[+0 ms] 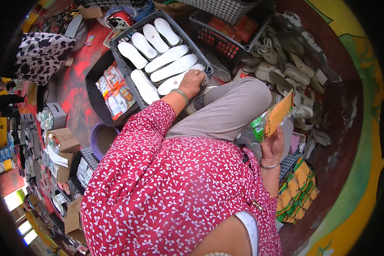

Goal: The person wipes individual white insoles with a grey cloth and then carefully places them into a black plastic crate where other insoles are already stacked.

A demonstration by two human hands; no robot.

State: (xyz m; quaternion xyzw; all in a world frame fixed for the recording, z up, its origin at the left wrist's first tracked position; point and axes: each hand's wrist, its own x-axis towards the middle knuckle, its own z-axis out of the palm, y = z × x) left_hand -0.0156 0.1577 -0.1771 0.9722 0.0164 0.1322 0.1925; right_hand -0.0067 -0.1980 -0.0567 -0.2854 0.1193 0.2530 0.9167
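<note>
My right hand grips a packet of orange insoles in clear and green plastic, held upright beside my knee. A grey plastic crate lies in front of me with several white insoles laid in rows. At the crate's near right corner, my left hand has its fingers curled over one white insole. Its fingertips are partly hidden.
A heap of loose pale insoles spreads at the right. Packed orange and green insoles are stacked by my right side. Left of the crate stands a black bin with packets; a purple-rimmed bucket is nearer. Another basket stands behind.
</note>
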